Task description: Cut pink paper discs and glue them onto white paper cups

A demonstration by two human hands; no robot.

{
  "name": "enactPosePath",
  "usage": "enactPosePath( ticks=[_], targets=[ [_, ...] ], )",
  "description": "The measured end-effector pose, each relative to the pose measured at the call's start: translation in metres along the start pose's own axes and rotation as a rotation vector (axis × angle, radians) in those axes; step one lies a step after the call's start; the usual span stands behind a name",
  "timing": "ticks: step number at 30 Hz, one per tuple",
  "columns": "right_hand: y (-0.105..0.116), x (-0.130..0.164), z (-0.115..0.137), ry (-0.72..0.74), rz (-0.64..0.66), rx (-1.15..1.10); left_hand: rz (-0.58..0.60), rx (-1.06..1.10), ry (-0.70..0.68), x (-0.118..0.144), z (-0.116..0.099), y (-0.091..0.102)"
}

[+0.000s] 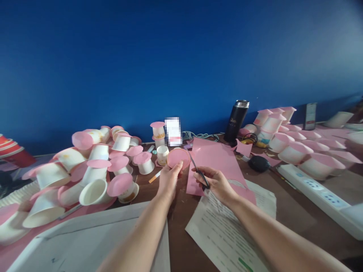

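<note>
Near the middle of the desk, my left hand point(170, 179) pinches a round pink paper disc point(178, 155) between thumb and fingers. Whether a cup is behind the disc is hidden. My right hand point(218, 184) is closed around the dark handles of a pair of scissors point(202, 176), whose blades point up and left along the disc's right edge. Just behind my left hand stands a small white paper cup point(162, 154). A pink paper sheet point(217, 160) lies under and beyond my right hand.
Several paper cups with pink discs point(98, 170) crowd the left; more cups with pink paper tops point(293, 149) stand right. A black thermos point(236, 121) rises at the back by the blue wall. A power strip point(320, 194), black mouse point(258, 163) and printed sheet point(224, 230) lie nearby.
</note>
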State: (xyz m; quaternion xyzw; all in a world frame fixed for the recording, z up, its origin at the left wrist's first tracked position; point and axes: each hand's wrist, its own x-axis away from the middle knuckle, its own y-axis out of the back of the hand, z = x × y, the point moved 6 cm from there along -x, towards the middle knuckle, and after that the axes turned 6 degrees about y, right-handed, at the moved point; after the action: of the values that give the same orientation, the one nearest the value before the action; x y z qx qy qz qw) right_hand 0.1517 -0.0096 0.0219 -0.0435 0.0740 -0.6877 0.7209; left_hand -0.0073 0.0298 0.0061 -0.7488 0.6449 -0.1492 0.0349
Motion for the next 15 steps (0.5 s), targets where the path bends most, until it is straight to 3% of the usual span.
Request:
enactPosePath(
  ticks=[15],
  targets=[
    [0.0000,0.0007,-0.0001,-0.001,-0.005,0.028,-0.013,0.037,0.017,0.0029,-0.0033,0.0002]
  ],
)
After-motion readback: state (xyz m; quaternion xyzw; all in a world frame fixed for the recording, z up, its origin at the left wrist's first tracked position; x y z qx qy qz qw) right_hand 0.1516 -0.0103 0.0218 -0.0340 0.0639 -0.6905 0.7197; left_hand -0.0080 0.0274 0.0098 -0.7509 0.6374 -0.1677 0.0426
